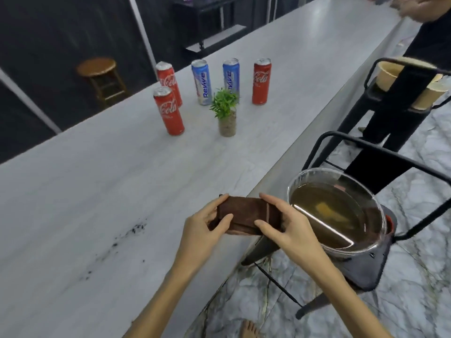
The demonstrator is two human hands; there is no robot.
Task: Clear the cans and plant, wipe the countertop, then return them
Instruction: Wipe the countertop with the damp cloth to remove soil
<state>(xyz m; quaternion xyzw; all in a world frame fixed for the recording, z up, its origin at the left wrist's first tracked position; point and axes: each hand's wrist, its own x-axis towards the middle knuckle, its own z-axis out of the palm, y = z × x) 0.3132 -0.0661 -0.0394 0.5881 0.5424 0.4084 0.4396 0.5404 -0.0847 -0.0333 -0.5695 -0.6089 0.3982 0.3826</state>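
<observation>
A folded brown cloth [246, 213] is held over the countertop's near edge. My left hand [207, 225] grips its left end and my right hand [283, 223] grips its right end, thumbs on top. Farther along the grey marble countertop [97, 191] stand three red Coca-Cola cans [169, 111] [169, 81] [261, 81] and two blue-and-white Revive cans [202, 82] [230, 74]. A small green plant in a glass pot [225, 113] stands in front of them. Dark crumbs [117, 242] lie scattered on the countertop left of my hands.
A clear bowl of brownish water [336, 211] sits on a black metal stool [371, 269] right of my hands. A second black stool [402, 89] holds paper cups. Another person [424, 32] stands at the far right. A wooden stool [100, 74] stands behind the counter.
</observation>
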